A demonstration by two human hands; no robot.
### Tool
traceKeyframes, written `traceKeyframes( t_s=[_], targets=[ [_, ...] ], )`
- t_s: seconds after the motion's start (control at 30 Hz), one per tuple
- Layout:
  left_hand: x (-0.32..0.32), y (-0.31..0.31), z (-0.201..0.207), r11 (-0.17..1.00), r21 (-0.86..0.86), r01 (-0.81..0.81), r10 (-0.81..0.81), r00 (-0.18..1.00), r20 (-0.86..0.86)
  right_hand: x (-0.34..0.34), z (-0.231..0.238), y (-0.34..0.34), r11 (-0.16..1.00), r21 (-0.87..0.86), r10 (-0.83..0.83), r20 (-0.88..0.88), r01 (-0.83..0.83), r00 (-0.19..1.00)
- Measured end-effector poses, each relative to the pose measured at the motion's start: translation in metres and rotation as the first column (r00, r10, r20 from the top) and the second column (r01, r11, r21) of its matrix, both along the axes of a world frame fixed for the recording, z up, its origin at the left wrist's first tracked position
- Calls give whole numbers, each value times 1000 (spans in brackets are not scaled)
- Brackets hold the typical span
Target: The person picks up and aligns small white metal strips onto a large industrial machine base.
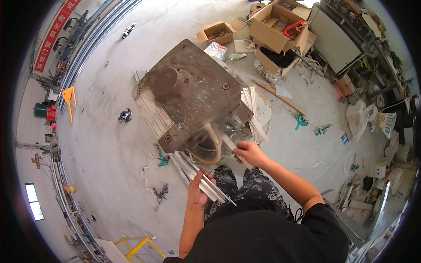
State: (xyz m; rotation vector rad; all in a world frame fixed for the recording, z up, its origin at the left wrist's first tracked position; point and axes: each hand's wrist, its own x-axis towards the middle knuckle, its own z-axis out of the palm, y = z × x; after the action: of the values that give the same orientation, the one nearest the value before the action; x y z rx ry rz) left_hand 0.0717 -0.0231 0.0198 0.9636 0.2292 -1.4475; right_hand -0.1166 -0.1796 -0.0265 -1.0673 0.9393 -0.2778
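In front of me stands a brown metal machine point(197, 83) with a round raised cap and a label plate on its top. My left hand point(201, 187) is closed around a bundle of silvery metal profiles point(186, 166), which slants below the machine's near left corner. Between the fingers of my right hand point(250, 154) is a single flat, pale metal strip point(229, 142). Its far end reaches the machine's near side, next to a looped, yellowish hose point(218, 144). More pale strips point(252, 107) lean together at the machine's right side.
Cardboard boxes point(269, 33) stand on the floor at the far right, with a wooden strip point(280, 100) nearer. Long metal profiles point(85, 48) line the left wall. A yellow stand point(69, 101) and scraps point(125, 115) lie on the left floor. Clutter fills the right edge.
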Motion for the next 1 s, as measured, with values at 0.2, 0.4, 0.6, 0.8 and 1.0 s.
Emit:
traceKeyframes(
  t_s=[0.2,0.4,0.6,0.8,1.0],
  targets=[
    [-44,18,-5,1000,17,-12,13,1000,-14,13,0,-25,957,-282,44,-104,-72,994],
    [-74,37,-18,997,82,-2,3,1000,-3,20,5,-38,904,-392,77,-240,-169,968],
    [-89,45,-22,996,88,-25,25,1000,-1,26,-3,-41,922,-364,59,-212,-135,976],
    [-98,50,-28,996,91,-18,17,1000,9,28,-6,-39,913,-396,29,-188,-102,982],
    [-101,49,-34,998,68,-8,10,999,-36,2,3,-30,872,-379,187,-325,-309,927]
  ],
)
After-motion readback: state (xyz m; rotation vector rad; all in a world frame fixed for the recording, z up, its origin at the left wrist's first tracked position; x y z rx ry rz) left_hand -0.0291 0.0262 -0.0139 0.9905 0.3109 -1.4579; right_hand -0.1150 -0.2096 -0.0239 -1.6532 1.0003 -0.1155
